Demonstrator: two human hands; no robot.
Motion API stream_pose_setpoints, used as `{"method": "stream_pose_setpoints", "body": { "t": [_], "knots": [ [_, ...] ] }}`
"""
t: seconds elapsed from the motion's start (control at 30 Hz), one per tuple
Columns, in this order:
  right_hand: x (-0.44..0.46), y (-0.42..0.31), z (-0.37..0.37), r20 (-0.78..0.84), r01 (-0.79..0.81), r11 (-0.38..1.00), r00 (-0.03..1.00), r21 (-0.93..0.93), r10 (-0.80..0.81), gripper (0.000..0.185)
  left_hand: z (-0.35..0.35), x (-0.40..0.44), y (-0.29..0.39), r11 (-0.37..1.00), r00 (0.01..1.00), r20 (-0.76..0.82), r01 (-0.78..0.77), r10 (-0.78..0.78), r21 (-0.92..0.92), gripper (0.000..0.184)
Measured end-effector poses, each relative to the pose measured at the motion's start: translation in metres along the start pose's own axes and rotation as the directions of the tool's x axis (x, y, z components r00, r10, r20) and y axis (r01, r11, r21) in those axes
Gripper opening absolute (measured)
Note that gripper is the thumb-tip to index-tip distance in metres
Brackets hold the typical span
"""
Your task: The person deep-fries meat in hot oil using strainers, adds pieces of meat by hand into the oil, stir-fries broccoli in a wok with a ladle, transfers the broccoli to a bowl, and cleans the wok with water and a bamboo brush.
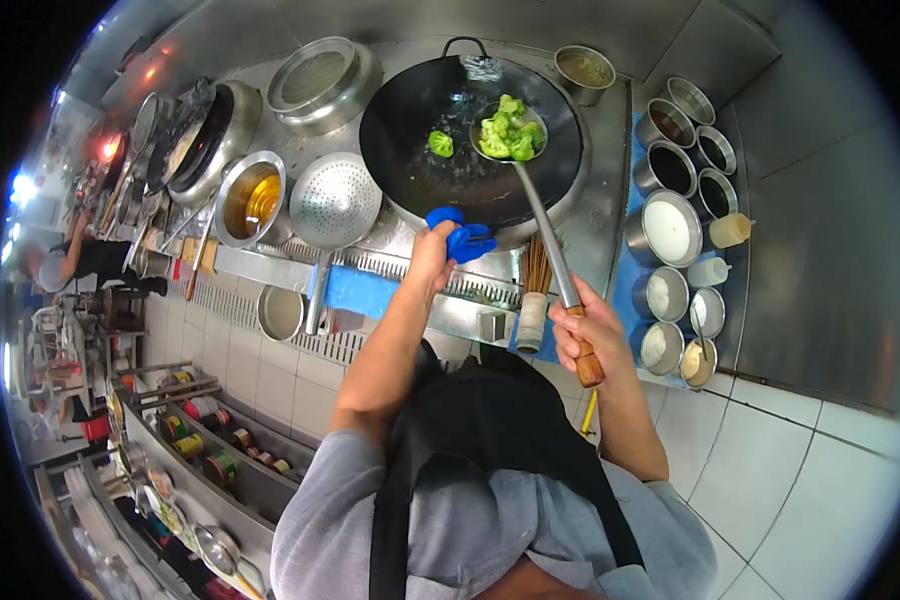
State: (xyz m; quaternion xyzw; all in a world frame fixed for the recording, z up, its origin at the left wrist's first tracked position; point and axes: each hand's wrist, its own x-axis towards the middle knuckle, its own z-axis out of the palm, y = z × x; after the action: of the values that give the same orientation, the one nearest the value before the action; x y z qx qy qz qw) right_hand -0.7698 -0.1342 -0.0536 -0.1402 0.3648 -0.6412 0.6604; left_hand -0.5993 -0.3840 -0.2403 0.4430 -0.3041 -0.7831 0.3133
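Observation:
My left hand [430,258] is closed on a blue cloth [460,236] at the near edge of a large black wok [410,130]. The wooden handle of a long metal ladle [548,222] is gripped in my right hand [592,338]. Several green broccoli pieces [508,130] sit in the ladle's bowl, inside the wok's right half. One loose broccoli piece [441,143] lies on the wok's surface, left of the ladle. The cloth hides the wok's near handle.
Left of the wok are a perforated strainer [336,200], a pot of yellow liquid [253,199] and a lidded pot [322,85]. Sauce and seasoning containers [668,228] line the right side. A bamboo brush [533,310] stands at the front edge. Another person [80,262] is far left.

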Motion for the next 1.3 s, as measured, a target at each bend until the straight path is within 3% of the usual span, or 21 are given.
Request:
{"method": "stream_pose_setpoints", "body": {
  "t": [0.13, 0.2, 0.23, 0.33, 0.37, 0.47, 0.57, 0.67, 0.73, 0.8, 0.87, 0.93, 0.97, 1.0, 1.1, 1.2, 1.27, 1.3],
  "knots": [
    [-0.018, -0.013, -0.004, -0.128, -0.088, 0.952, 0.990, -0.292, 0.052, 0.085, 0.041, -0.056, 0.035, 0.991, 0.990, -0.052, -0.135, 0.134, -0.013, 0.010],
    [-0.020, -0.011, -0.016, -0.130, -0.118, 0.943, 0.988, -0.312, 0.081, 0.087, 0.029, -0.059, 0.019, 0.904, 0.939, -0.017, -0.326, 0.344, 0.276, 0.012],
    [-0.021, -0.010, -0.018, -0.136, -0.135, 0.937, 0.986, -0.322, 0.095, 0.088, 0.026, -0.059, 0.015, 0.878, 0.913, 0.017, -0.397, 0.407, 0.267, 0.017],
    [-0.015, -0.006, -0.011, -0.074, -0.134, 0.902, 0.991, -0.409, 0.114, 0.088, 0.020, -0.069, 0.018, 0.474, 0.744, 0.030, -0.456, 0.668, 0.753, 0.024],
    [-0.013, -0.008, -0.003, -0.038, -0.137, 0.910, 0.990, -0.391, 0.133, 0.090, 0.029, -0.080, 0.031, 0.499, 0.786, 0.008, -0.401, 0.618, 0.769, 0.030],
    [-0.013, -0.015, 0.018, 0.102, -0.066, 0.961, 0.990, -0.270, 0.097, 0.089, 0.028, -0.077, 0.035, 0.378, 0.726, 0.069, -0.434, 0.684, 0.817, 0.028],
    [-0.005, -0.019, 0.011, 0.220, -0.027, 0.993, 0.974, -0.113, 0.052, 0.085, 0.031, -0.075, 0.039, 0.433, 0.770, 0.049, -0.408, 0.636, 0.804, 0.026],
    [0.006, -0.012, -0.003, 0.316, -0.037, 0.999, 0.948, -0.017, 0.040, 0.084, 0.027, -0.059, 0.031, 0.667, 0.809, 0.004, -0.487, 0.587, 0.564, 0.021],
    [0.007, -0.006, -0.011, 0.338, -0.046, 0.999, 0.940, -0.001, 0.044, 0.083, 0.025, -0.053, 0.028, 0.884, 0.933, -0.078, -0.304, 0.352, 0.354, 0.020],
    [0.011, 0.000, -0.011, 0.356, -0.056, 0.998, 0.933, -0.025, 0.061, 0.083, 0.024, -0.043, 0.036, 0.979, 0.982, -0.054, -0.175, 0.181, 0.106, 0.021],
    [0.003, 0.010, -0.013, 0.274, -0.068, 0.997, 0.959, -0.024, 0.072, 0.081, 0.023, -0.040, 0.031, 0.987, 0.995, 0.032, -0.085, 0.090, -0.137, 0.024],
    [0.004, 0.015, -0.011, 0.231, -0.090, 0.993, 0.967, -0.078, 0.105, 0.080, 0.002, 0.021, 0.003, 1.000, 0.999, 0.032, -0.027, 0.027, 0.015, 0.030],
    [0.004, 0.017, -0.010, 0.188, -0.096, 0.990, 0.975, -0.106, 0.114, 0.075, 0.014, 0.013, 0.011, 0.981, 0.999, -0.040, 0.022, -0.014, 0.195, 0.032],
    [0.003, 0.023, -0.011, 0.161, -0.092, 0.984, 0.980, -0.154, 0.117, 0.070, 0.012, 0.015, 0.008, 0.971, 0.999, 0.043, -0.012, 0.002, 0.239, 0.039],
    [-0.001, 0.028, 0.002, 0.129, -0.046, 0.932, 0.987, -0.359, 0.099, 0.075, 0.025, 0.022, 0.002, 1.000, 0.999, -0.038, -0.003, 0.003, 0.013, 0.056],
    [0.002, 0.030, -0.004, 0.176, -0.069, 0.843, 0.966, -0.534, 0.190, 0.083, 0.006, -0.026, 0.004, 0.992, 0.993, -0.023, -0.114, 0.113, -0.048, 0.048],
    [-0.003, 0.037, 0.029, 0.215, -0.062, 0.815, 0.950, -0.577, 0.225, 0.088, -0.032, -0.088, 0.001, 0.950, 0.984, 0.045, -0.156, 0.174, -0.269, 0.046],
    [-0.005, 0.042, 0.046, 0.236, -0.054, 0.801, 0.942, -0.596, 0.239, 0.091, -0.062, -0.117, -0.002, 0.936, 0.993, 0.083, -0.046, 0.079, -0.349, 0.042]
  ]
}}
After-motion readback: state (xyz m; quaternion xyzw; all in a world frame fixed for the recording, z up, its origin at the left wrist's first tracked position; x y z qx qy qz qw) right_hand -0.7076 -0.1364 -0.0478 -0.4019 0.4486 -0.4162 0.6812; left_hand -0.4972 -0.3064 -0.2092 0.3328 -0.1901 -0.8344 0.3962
